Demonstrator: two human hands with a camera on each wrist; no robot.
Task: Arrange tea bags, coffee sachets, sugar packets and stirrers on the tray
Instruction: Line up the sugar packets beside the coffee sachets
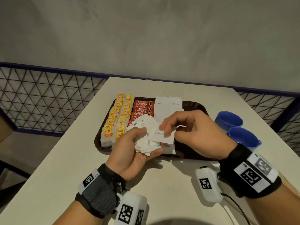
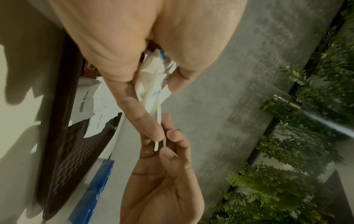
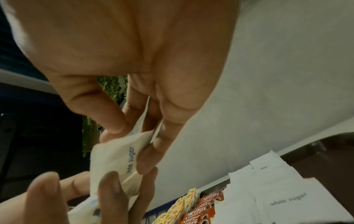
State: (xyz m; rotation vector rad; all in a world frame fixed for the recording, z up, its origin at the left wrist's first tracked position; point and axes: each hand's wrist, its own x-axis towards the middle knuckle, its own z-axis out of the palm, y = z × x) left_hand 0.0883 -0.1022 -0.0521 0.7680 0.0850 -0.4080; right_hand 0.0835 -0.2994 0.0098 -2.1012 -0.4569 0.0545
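On the dark brown tray [image 1: 196, 105] lie two rows of yellow tea bags [image 1: 113, 120], a column of red coffee sachets [image 1: 142, 109] and white sugar packets [image 1: 168, 103]. Above the tray's near half, my left hand [image 1: 146, 138] grips a crumpled bunch of sugar packets [image 1: 146, 147]. My right hand [image 1: 168, 131] pinches one sugar packet [image 1: 162, 137] at the bunch's right side. In the right wrist view that packet [image 3: 118, 156] sits between thumb and fingers. In the left wrist view the bunch [image 2: 153, 84] is squeezed edge-on.
Two blue cups [image 1: 228, 119] [image 1: 243, 137] stand on the white table [image 1: 162, 184] just right of the tray. A wire mesh railing [image 1: 48, 101] runs behind the table's left and right edges. A grey wall rises beyond.
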